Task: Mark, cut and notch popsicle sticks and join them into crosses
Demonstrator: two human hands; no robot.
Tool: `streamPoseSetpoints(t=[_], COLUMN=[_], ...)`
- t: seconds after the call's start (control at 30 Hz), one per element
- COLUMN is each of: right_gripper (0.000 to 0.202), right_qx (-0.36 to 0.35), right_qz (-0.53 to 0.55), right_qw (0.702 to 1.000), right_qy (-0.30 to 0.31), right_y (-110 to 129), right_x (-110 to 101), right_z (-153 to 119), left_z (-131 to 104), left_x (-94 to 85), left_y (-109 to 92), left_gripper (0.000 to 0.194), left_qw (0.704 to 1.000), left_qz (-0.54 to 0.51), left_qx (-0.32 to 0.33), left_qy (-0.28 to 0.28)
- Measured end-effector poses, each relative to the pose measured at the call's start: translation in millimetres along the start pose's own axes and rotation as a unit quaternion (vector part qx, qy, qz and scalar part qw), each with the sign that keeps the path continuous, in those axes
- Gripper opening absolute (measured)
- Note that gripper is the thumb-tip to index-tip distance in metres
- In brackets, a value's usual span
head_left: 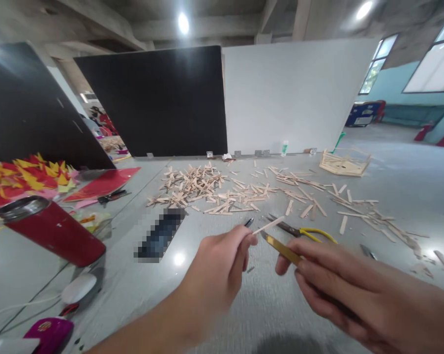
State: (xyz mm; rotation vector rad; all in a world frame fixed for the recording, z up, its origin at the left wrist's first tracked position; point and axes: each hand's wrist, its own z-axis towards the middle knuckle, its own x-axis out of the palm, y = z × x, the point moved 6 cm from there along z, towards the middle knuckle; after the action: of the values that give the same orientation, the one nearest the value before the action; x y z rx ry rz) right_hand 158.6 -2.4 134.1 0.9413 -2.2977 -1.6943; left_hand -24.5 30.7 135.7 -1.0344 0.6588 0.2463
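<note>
My left hand [225, 258] pinches a flat wooden craft stick [271, 224] by its near end, and the stick points up to the right. A yellow-brown craft knife [282, 249] sits in my right hand [340, 285], its blade tip aimed at the stick's lower part; I cannot tell whether they touch. Behind the knife lie scissors with yellow handles [313, 233]. A dark pen-like tip [249, 222] shows just beyond my left fingers. Farther back, a heap of wooden sticks [194, 184] spreads over the grey table [140, 290].
On the left stand a red flask [55, 233] and a pixelated phone-like slab [161, 236]. A white mouse-like object [79, 288] and a purple item [50, 334] are near. Behind are a small stick-built frame [345, 164], a glue bottle [284, 148], and black [162, 103] and white [291, 93] panels.
</note>
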Motion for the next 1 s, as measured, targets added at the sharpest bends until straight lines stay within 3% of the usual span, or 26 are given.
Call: streamPoseSetpoints(t=[0.1,0.2,0.3,0.37,0.43,0.53,0.63,0.7,0.77,0.83,0.9,0.93,1.0], right_gripper=[0.029,0.032,0.036,0.043,0.057,0.057,0.038,0.033,0.034,0.045,0.057,0.06,0.052], right_qx=[0.103,0.133,0.121,0.075,-0.02,0.004,0.145,0.177,0.14,0.087,0.027,0.019,0.074], right_qz=[0.194,0.266,0.234,0.2,0.236,0.293,0.211,0.187,0.227,0.301,0.311,0.313,0.286], right_qw=[0.97,0.941,0.957,0.976,0.972,0.956,0.956,0.948,0.949,0.946,0.95,0.949,0.952], right_qy=[0.101,0.162,0.125,0.038,-0.01,0.01,0.14,0.189,0.167,0.083,0.025,0.019,0.077], right_y=[-3.7,-1.0,-8.3,-14.6,-11.7,-10.9,-11.3,-11.2,-11.8,-15.8,-16.2,-15.3,-14.1], right_x=[5.6,11.9,29.3,43.0,53.2,43.8,18.7,11.0,21.6,41.0,54.9,56.4,50.9], right_z=[-4.2,-4.4,3.1,11.0,15.7,13.7,-0.1,-5.4,1.4,13.3,20.7,21.3,16.4], left_z=[-4.5,-8.9,-11.3,-11.0,-9.2,-4.9,-3.3,-4.3,-5.4,-5.8,-4.4,-3.2,0.0], left_x=[-7.6,-11.7,-6.8,-2.5,-1.9,-6.4,-12.6,-11.5,-7.4,-2.7,-0.6,-1.8,-8.1], left_y=[-9.4,-15.0,-14.1,-11.2,-10.0,-12.7,-14.5,-13.6,-10.3,-6.5,-4.3,-4.1,-5.2], left_gripper=[0.027,0.024,0.02,0.018,0.018,0.021,0.023,0.023,0.023,0.021,0.021,0.022,0.024], left_qw=[0.993,0.98,0.971,0.97,0.972,0.976,0.974,0.974,0.977,0.979,0.981,0.982,0.985], left_qz=[0.07,0.113,0.145,0.152,0.143,0.119,0.125,0.127,0.125,0.127,0.126,0.121,0.099], left_qx=[0.084,0.148,0.176,0.17,0.166,0.18,0.186,0.185,0.173,0.158,0.147,0.143,0.132], left_qy=[-0.048,-0.065,-0.069,-0.079,-0.085,-0.033,0.018,0.026,0.007,-0.007,0.007,0.021,0.054])
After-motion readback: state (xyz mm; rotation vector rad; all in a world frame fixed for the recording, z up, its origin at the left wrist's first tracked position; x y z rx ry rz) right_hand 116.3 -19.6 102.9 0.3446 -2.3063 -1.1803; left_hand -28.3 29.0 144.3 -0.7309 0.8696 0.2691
